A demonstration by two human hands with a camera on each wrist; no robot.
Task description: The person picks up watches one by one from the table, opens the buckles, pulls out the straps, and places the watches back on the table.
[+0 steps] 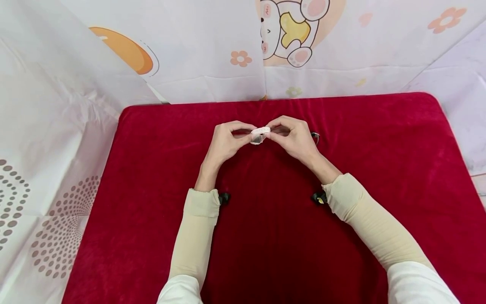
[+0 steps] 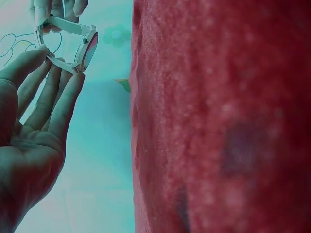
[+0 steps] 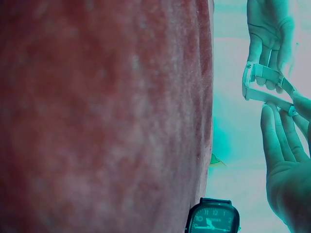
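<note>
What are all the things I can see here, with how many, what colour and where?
Wristwatch: one, white or pale pink, held up between both hands over the cloth.
Second watch: one, dark band, dark face, at the cloth's edge near the right hand.
Cloth: one, red, covering the table.
Sheet: one, white with cartoon prints, behind and beside the table.
Wrist cameras: two, black, under the wrists.
Sleeves: two, beige.
Left hand: pinches the wristwatch strap.
Right hand: pinches the other end.

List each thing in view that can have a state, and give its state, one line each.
White watch: held up off the red cloth, strap ends apart.
Left hand: pinches one strap.
Right hand: pinches the other strap.
Dark watch: by the cloth's edge, untouched, face showing.
</note>
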